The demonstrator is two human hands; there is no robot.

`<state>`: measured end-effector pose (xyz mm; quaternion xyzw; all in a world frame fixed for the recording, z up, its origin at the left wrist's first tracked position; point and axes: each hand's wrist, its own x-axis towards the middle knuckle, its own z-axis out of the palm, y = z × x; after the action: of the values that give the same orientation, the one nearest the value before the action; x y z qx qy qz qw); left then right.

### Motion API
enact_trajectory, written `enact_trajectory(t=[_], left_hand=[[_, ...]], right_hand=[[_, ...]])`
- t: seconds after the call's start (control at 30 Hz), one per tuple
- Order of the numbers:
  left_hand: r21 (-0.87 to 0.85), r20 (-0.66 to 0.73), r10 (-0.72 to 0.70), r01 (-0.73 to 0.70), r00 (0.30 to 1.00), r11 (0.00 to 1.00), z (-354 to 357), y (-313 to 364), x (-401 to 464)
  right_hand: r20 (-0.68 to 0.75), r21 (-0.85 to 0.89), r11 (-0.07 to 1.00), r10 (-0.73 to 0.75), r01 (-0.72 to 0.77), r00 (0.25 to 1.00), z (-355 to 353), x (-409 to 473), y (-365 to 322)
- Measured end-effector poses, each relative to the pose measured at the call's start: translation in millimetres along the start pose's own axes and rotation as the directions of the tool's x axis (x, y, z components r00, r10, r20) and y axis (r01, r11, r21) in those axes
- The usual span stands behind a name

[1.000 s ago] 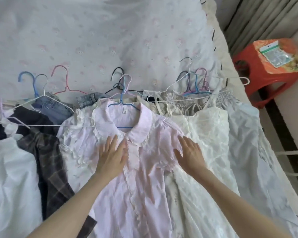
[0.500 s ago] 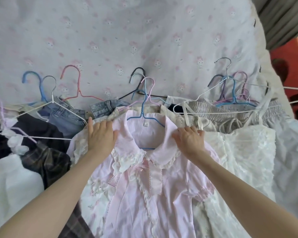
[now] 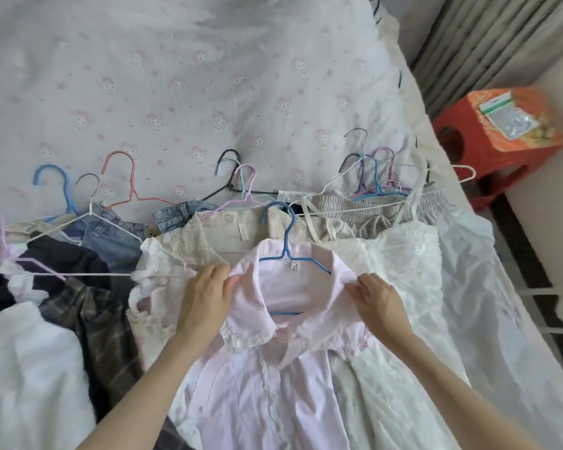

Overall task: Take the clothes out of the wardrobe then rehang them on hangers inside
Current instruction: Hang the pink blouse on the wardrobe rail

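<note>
A pale pink blouse (image 3: 260,384) with a frilled collar lies on top of a heap of clothes on the bed, with a blue hanger (image 3: 286,251) inside its neck. My left hand (image 3: 205,297) pinches the blouse's left shoulder at the collar. My right hand (image 3: 379,297) pinches its right shoulder. Under it lie a cream blouse (image 3: 221,235) on a lilac hanger (image 3: 241,190) and a white lace dress (image 3: 400,277). Jeans (image 3: 111,235), a dark plaid garment (image 3: 88,323) and a white garment (image 3: 26,378) lie at the left, each on a hanger.
The bed (image 3: 182,79) has a pale printed cover behind the clothes. Several loose hangers (image 3: 374,177) lie at the back right of the heap. A red stool (image 3: 488,138) with packets on it stands right of the bed, near a curtain (image 3: 488,37).
Both hands moved up from the blouse's chest to its shoulders and now pinch the fabric at the collar. The collar has lifted and bunched, and the blue hanger shows more.
</note>
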<state>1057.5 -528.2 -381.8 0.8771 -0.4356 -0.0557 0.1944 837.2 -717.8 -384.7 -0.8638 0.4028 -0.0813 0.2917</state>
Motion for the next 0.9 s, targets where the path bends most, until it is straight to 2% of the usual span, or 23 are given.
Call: enact_trajectory(t=[0.13,0.23,0.47,0.57,0.67,0.8,0.9], left_hand=[[-0.104,0.005,0.059,-0.058,0.998,0.993,-14.8,50.0,-24.5],[-0.103,-0.038,0.157,-0.16,0.987,0.982,-30.1,91.1,-31.2],[-0.106,-0.139,0.46,-0.475,0.877,0.874,-51.8,198.5,-48.8],[-0.138,-0.17,0.553,-0.576,0.816,0.806,-49.0,242.5,-74.4],[-0.228,-0.127,0.634,-0.645,0.763,0.729,-41.2,274.7,-107.8],[-0.382,-0.053,0.768,-0.724,0.638,0.575,-38.0,315.3,-144.8],[-0.521,0.044,0.809,-0.677,0.587,0.519,-45.4,353.7,-173.3]], right_hand=[[-0.049,0.013,0.997,0.08,-0.079,0.996,-42.6,-52.7,18.0],[-0.116,0.045,0.992,0.12,-0.115,0.986,-80.6,-90.4,30.5],[-0.344,0.171,0.964,0.251,-0.203,0.905,-185.7,-193.8,48.7],[-0.437,0.219,0.941,0.331,-0.257,0.837,-216.0,-254.8,50.8],[-0.495,0.238,0.901,0.433,-0.362,0.753,-220.4,-326.6,56.3],[-0.589,0.348,0.816,0.573,-0.461,0.57,-213.4,-420.7,56.7],[-0.636,0.435,0.766,0.633,-0.473,0.441,-215.6,-480.9,51.5]])
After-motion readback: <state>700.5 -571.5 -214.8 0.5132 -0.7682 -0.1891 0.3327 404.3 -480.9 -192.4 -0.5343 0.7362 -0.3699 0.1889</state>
